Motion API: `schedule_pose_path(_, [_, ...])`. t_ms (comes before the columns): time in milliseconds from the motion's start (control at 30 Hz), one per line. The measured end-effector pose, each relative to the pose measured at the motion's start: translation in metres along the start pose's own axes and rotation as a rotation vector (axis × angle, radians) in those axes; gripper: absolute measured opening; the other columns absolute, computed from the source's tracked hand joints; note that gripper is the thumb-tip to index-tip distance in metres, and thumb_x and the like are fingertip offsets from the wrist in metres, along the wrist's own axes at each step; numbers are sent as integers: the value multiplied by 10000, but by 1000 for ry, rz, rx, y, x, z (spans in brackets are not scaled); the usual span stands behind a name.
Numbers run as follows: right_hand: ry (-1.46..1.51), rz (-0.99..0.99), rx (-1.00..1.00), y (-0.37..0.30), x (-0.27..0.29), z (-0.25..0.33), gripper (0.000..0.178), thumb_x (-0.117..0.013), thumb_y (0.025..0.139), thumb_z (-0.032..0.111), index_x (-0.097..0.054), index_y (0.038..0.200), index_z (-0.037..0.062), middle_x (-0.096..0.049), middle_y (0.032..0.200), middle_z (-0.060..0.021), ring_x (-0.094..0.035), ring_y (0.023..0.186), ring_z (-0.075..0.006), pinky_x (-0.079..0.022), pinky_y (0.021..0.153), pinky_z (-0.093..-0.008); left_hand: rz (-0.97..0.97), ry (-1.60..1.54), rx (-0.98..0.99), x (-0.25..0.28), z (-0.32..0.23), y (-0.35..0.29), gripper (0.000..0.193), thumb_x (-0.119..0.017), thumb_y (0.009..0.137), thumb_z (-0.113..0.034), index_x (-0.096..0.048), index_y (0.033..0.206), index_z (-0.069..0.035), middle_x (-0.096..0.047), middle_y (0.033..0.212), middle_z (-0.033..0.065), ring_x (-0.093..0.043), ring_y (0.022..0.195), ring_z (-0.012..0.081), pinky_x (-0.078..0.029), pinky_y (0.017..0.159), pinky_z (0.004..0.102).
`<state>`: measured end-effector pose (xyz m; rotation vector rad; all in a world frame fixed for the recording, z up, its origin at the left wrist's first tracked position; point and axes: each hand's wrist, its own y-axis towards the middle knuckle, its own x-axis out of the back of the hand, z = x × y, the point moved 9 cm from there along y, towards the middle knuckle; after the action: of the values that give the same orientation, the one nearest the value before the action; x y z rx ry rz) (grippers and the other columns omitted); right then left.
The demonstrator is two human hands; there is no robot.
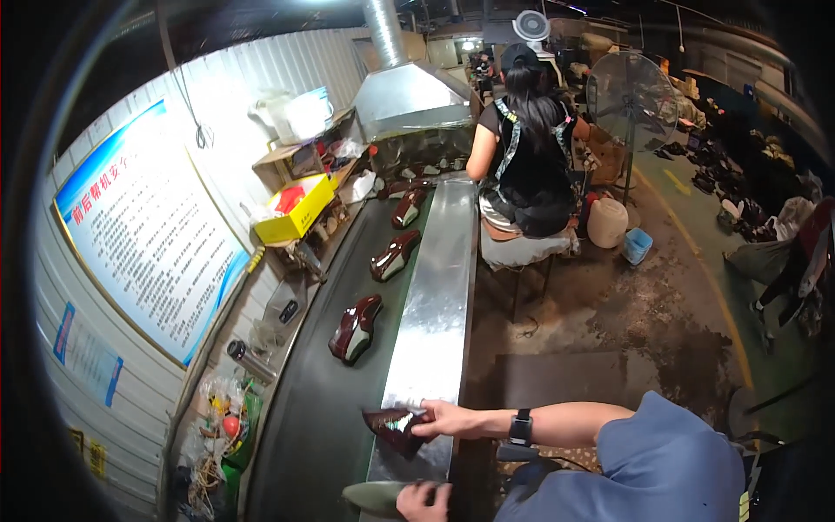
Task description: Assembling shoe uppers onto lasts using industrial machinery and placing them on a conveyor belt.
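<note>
Right grip (444, 419) (dark watch (520, 428) on wrist) closed on glossy dark-red upper (396, 434), pinching its right side. Upper near close end of metal table (435, 331), over left edge; resting or lifted, cannot tell. Left grip (424, 502), partly cut off by lower border, closed on right end of green last (376, 498), which crosses same edge, nearer wearer. Belt (300, 418) along table's left edge bears row of dark-red shoes (355, 331). Co-worker (526, 157) seated by table's right edge, far end, back turned.
</note>
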<state>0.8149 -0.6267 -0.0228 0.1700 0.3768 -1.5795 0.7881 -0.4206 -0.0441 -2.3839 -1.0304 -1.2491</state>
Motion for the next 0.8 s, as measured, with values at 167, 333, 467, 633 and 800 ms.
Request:
schedule_pose_path(167, [-310,257,188,-45,-98,70,457,-737,943,295,-520,1172,-36,-677,1012,-123,-616,948,-161,-534,839,-343,-238,-1506,284,82,-32,40,380,-503,1051,-268,-602,1262,32,-633,1282,161,-594,1195,323,-498,1027,465])
schedule_pose_path(333, [-563,273,397,-54,-131,79,505,-672,972,311,-480,1238,-73,-629,931,-217,-627,788,-264,-513,746,-385,-301,-1735,253,132,-65,28,508,-450,1059,-461,-601,1302,-42,-657,1252,140,-619,1158,326,-501,1016,481])
schedule_pose_path(467, [-438,289,862,-83,-162,124,419,-725,910,230,-443,1021,-60,-575,750,-229,-573,675,-336,-450,618,-432,-388,-1354,460,168,-52,5,555,-410,1071,-493,-602,1305,-28,-667,1223,145,-638,1108,314,-503,996,462])
schedule_pose_path(633, [-579,491,644,-116,-184,125,340,-756,874,194,-559,1061,-11,-579,769,-254,-586,694,-354,-480,652,-439,-174,-1263,502,187,-34,-34,488,-426,1090,-408,-608,1277,5,-671,1199,161,-647,1075,305,-512,952,456])
schedule_pose_path(800, [-569,426,373,-89,-168,103,379,-791,841,205,-590,1056,-33,-609,775,-237,-591,665,-337,-478,642,-442,-39,-1342,275,190,-58,-41,450,-491,1084,-308,-543,1358,45,-629,1293,171,-623,1141,288,-530,952,402])
